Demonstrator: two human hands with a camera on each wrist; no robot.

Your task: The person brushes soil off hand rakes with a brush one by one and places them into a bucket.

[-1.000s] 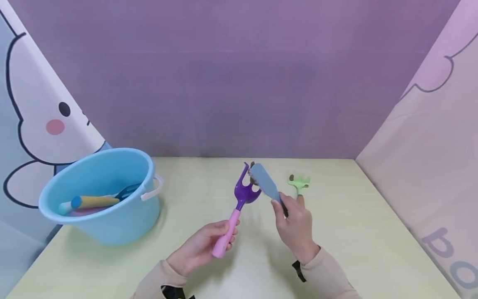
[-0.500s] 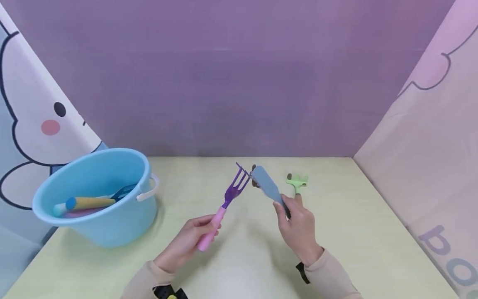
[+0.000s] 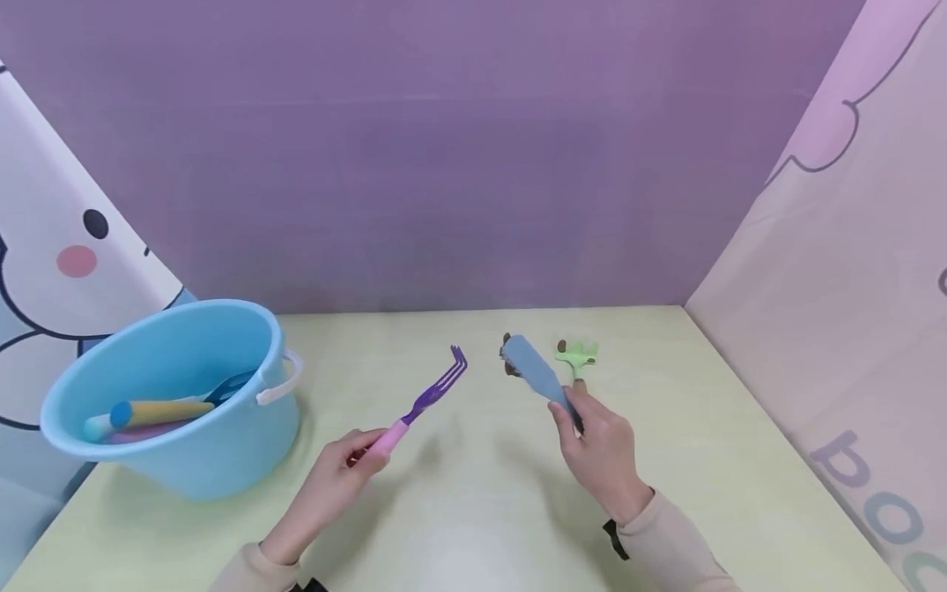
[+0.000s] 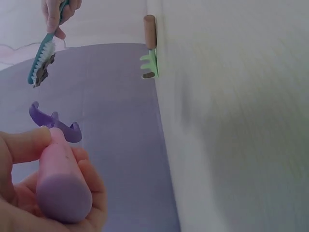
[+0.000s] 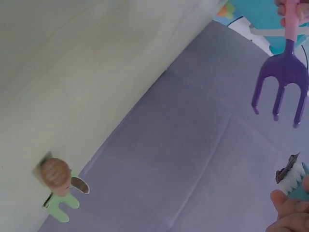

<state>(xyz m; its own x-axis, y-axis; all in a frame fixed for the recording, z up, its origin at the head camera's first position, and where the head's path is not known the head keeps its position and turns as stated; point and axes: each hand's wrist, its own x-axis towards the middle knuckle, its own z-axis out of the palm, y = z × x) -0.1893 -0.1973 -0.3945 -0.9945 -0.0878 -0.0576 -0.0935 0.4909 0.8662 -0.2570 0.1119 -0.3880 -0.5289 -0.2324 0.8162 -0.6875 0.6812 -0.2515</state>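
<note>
In the head view my left hand (image 3: 321,493) grips the pink handle of a small garden hand rake (image 3: 436,393). Its three purple prongs point up and right, bent at the tips. My right hand (image 3: 602,448) holds a blue brush (image 3: 534,370) by its handle, back side up. White bristles with dark brown clumps on them show in the left wrist view, where the brush (image 4: 41,65) hangs apart from the prongs. Beyond the right hand a green hand rake (image 3: 577,353) with brown spots on its prongs lies on the table; its brown handle (image 4: 150,31) appears in the left wrist view.
A light blue bucket (image 3: 222,469) with a white handle (image 3: 277,390) stands at the left. Inside lie a yellow-handled tool (image 3: 163,413) and other tools. The pale table (image 3: 473,526) ends at a purple backdrop (image 3: 444,205), with printed panels on both sides.
My left hand has drawn the purple rake left and down, away from the brush, and turned it to a side-on angle. The right hand stays nearly in place with the brush.
</note>
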